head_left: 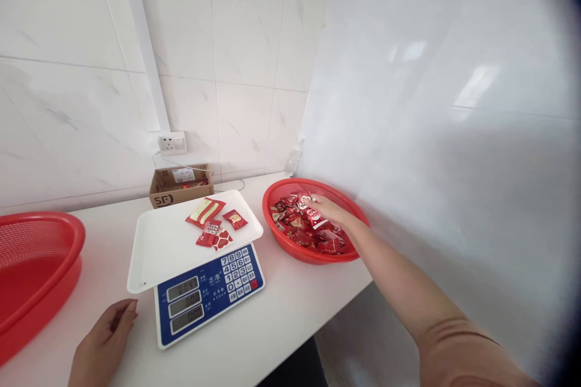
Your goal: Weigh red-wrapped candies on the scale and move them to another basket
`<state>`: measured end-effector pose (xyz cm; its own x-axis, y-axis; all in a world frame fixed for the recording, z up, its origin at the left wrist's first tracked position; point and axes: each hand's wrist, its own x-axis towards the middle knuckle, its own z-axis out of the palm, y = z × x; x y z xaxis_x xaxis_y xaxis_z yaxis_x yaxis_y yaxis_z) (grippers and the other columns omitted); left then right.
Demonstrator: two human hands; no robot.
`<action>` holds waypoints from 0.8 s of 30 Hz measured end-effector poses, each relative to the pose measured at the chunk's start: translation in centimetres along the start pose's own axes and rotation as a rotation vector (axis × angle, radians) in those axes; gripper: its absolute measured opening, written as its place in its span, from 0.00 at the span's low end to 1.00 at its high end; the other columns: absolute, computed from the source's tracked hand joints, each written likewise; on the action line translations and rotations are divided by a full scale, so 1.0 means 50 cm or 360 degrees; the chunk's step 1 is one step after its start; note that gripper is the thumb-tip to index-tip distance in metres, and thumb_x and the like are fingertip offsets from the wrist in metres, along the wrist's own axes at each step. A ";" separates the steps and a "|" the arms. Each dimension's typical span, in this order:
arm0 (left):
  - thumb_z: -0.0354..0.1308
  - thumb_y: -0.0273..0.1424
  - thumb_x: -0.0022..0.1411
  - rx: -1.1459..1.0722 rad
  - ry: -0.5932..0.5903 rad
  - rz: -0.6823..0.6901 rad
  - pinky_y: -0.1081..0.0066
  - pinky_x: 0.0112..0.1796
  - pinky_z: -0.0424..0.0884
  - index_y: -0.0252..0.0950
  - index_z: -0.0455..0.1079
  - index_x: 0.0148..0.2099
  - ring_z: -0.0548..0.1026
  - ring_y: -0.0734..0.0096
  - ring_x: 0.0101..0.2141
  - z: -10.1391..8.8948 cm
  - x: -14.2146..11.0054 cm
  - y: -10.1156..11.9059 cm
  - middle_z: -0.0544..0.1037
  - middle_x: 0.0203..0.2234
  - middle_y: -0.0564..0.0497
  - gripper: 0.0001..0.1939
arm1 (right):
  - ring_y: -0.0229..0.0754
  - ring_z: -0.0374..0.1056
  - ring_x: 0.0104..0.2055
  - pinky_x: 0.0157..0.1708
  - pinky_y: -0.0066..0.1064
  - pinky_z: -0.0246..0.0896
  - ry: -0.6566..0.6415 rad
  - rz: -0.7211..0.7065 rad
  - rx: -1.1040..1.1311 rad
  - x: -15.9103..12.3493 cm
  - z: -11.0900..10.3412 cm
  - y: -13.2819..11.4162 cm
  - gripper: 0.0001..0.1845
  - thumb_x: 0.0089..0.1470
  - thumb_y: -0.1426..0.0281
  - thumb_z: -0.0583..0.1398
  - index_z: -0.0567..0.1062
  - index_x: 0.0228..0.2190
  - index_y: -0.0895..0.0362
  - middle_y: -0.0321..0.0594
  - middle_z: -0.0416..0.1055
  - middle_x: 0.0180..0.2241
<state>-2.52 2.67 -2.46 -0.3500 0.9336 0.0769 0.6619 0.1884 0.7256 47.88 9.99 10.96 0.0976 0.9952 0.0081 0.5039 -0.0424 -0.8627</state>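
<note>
My right hand (327, 210) reaches into the red basket (313, 257) on the right, fingers closed on a red and white packet (316, 219). Many small red snack packets (297, 236) lie heaped under it. My left hand (103, 338) rests on the table beside the scale, fingers curled in and nothing visible in them. The digital scale (211, 293) has a white tray (158, 248) on top. On that tray lie several packets, among them a red and pale yellow one (205, 211) and a small red one (235, 219).
Another red basket (68, 236) stands at the left edge. Behind the scale is a cardboard box (181, 195) with red packets inside. A clear plastic bottle (293, 158) stands in the corner. Walls bound the white table (290, 314) at the back and right.
</note>
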 end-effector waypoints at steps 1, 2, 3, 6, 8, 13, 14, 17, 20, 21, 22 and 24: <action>0.49 0.49 0.49 -0.0021 -0.0041 -0.0019 0.67 0.32 0.70 0.43 0.68 0.37 0.75 0.63 0.32 -0.005 -0.004 0.010 0.78 0.30 0.54 0.19 | 0.47 0.59 0.55 0.53 0.39 0.54 0.0057 -0.0056 -0.0016 -0.001 0.010 -0.011 0.21 0.50 0.54 0.57 0.71 0.42 0.54 0.43 0.67 0.51; 0.50 0.49 0.49 -0.0043 -0.0076 -0.0040 0.67 0.34 0.70 0.43 0.68 0.37 0.75 0.62 0.33 -0.010 -0.009 0.020 0.78 0.30 0.53 0.19 | 0.48 0.59 0.55 0.53 0.40 0.53 0.0118 -0.0114 -0.0042 -0.001 0.023 -0.023 0.21 0.50 0.54 0.57 0.71 0.42 0.53 0.42 0.67 0.51; 0.49 0.48 0.49 -0.0064 -0.0093 -0.0058 0.67 0.35 0.69 0.43 0.68 0.37 0.75 0.62 0.34 -0.015 -0.014 0.030 0.77 0.31 0.53 0.19 | 0.48 0.60 0.54 0.53 0.41 0.53 0.0179 -0.0172 -0.0076 -0.002 0.038 -0.036 0.21 0.51 0.54 0.56 0.71 0.42 0.53 0.42 0.67 0.50; 0.49 0.48 0.49 -0.0099 -0.0090 -0.0088 0.67 0.35 0.69 0.42 0.68 0.37 0.75 0.62 0.35 -0.020 -0.025 0.047 0.77 0.31 0.52 0.19 | 0.46 0.65 0.48 0.47 0.38 0.59 0.0245 -0.0324 -0.0162 -0.003 0.094 -0.077 0.19 0.53 0.54 0.53 0.71 0.38 0.55 0.42 0.71 0.44; 0.48 0.49 0.50 -0.0121 -0.0085 -0.0083 0.68 0.35 0.68 0.42 0.68 0.37 0.75 0.63 0.34 -0.018 -0.028 0.049 0.77 0.31 0.53 0.19 | 0.44 0.68 0.41 0.40 0.34 0.62 0.0190 -0.0412 -0.0171 -0.004 0.133 -0.102 0.18 0.53 0.54 0.52 0.70 0.35 0.55 0.40 0.74 0.37; 0.48 0.47 0.51 -0.0216 -0.0035 -0.0015 0.68 0.37 0.67 0.41 0.68 0.36 0.74 0.65 0.33 -0.013 -0.035 0.045 0.76 0.28 0.52 0.18 | 0.41 0.69 0.33 0.32 0.30 0.62 0.0044 -0.0516 -0.0056 -0.004 0.219 -0.145 0.15 0.54 0.58 0.53 0.69 0.35 0.56 0.38 0.74 0.33; 0.48 0.47 0.52 -0.0235 -0.0028 -0.0002 0.68 0.37 0.67 0.40 0.67 0.36 0.74 0.65 0.33 -0.013 -0.036 0.046 0.76 0.28 0.52 0.18 | 0.41 0.69 0.34 0.33 0.30 0.62 0.0040 -0.0516 -0.0016 -0.004 0.233 -0.149 0.15 0.54 0.59 0.53 0.69 0.36 0.56 0.39 0.74 0.34; 0.48 0.46 0.53 -0.0261 -0.0032 0.0005 0.68 0.37 0.67 0.40 0.67 0.36 0.73 0.66 0.33 -0.012 -0.040 0.049 0.75 0.28 0.52 0.17 | 0.41 0.69 0.35 0.35 0.32 0.62 0.0046 -0.0527 0.0010 -0.004 0.264 -0.155 0.15 0.54 0.59 0.53 0.70 0.37 0.56 0.39 0.74 0.35; 0.47 0.45 0.54 -0.0258 -0.0049 -0.0016 0.69 0.37 0.67 0.40 0.67 0.37 0.72 0.67 0.33 -0.013 -0.042 0.052 0.75 0.28 0.53 0.17 | 0.42 0.69 0.35 0.35 0.33 0.62 0.0068 -0.0506 -0.0022 -0.003 0.280 -0.154 0.15 0.53 0.58 0.54 0.70 0.36 0.55 0.39 0.73 0.35; 0.47 0.45 0.55 -0.0258 -0.0054 -0.0020 0.69 0.37 0.67 0.39 0.67 0.37 0.72 0.67 0.33 -0.013 -0.043 0.053 0.75 0.28 0.52 0.17 | 0.43 0.69 0.35 0.35 0.33 0.62 0.0074 -0.0482 -0.0022 -0.002 0.284 -0.151 0.15 0.53 0.58 0.54 0.70 0.36 0.55 0.38 0.73 0.34; 0.47 0.45 0.55 -0.0259 -0.0059 -0.0025 0.69 0.36 0.67 0.39 0.67 0.37 0.72 0.67 0.33 -0.014 -0.044 0.054 0.75 0.28 0.52 0.17 | 0.43 0.69 0.34 0.34 0.33 0.62 0.0081 -0.0452 -0.0017 0.000 0.286 -0.149 0.15 0.53 0.57 0.54 0.69 0.35 0.54 0.37 0.73 0.32; 0.47 0.45 0.55 -0.0262 -0.0068 -0.0032 0.68 0.36 0.67 0.39 0.67 0.37 0.72 0.67 0.33 -0.017 -0.046 0.057 0.75 0.29 0.52 0.17 | 0.43 0.68 0.33 0.33 0.34 0.63 0.0096 -0.0399 0.0009 0.006 0.291 -0.143 0.14 0.52 0.56 0.54 0.69 0.34 0.54 0.36 0.73 0.30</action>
<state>-0.36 0.80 0.02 -0.3315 0.9428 0.0346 0.5364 0.1582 0.8290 31.82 11.87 9.75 0.0214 0.9674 0.2524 0.5140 0.2059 -0.8327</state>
